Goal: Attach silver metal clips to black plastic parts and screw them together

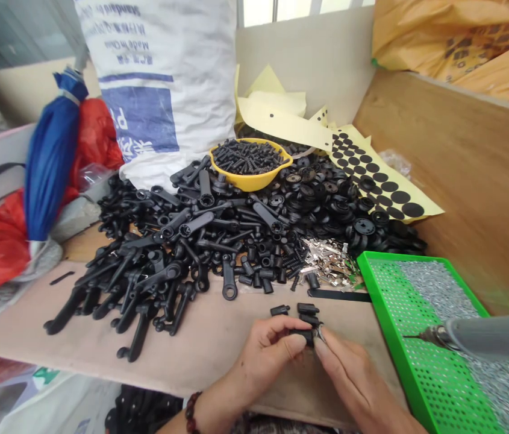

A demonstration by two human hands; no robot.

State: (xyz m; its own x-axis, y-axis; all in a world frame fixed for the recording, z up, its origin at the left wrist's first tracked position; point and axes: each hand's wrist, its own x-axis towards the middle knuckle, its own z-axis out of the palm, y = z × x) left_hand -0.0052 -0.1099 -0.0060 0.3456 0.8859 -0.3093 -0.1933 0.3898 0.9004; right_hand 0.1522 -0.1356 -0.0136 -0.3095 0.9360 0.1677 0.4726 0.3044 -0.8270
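Note:
My left hand (270,349) pinches a small black plastic sleeve (303,335) between thumb and fingers, low over the table's front part. From the other side my right hand (349,367) meets it, its fingertips closed on a small greyish metal clip (320,332) at the sleeve's end. Whether the clip sits inside the sleeve is hidden by my fingers. Just beyond my hands, a few similar black sleeves (280,310) lie on the table. A heap of bright metal clips (330,260) is farther back, beside loose black sleeves (267,263).
Black crank handles (197,226) are heaped left and centre. A yellow bowl (250,182) holds black springy-looking screws. Black discs (326,196) pile up near dotted yellow sheets (385,187). At right, a power screwdriver (484,337) hangs over a green tray (374,289) of small metal pieces.

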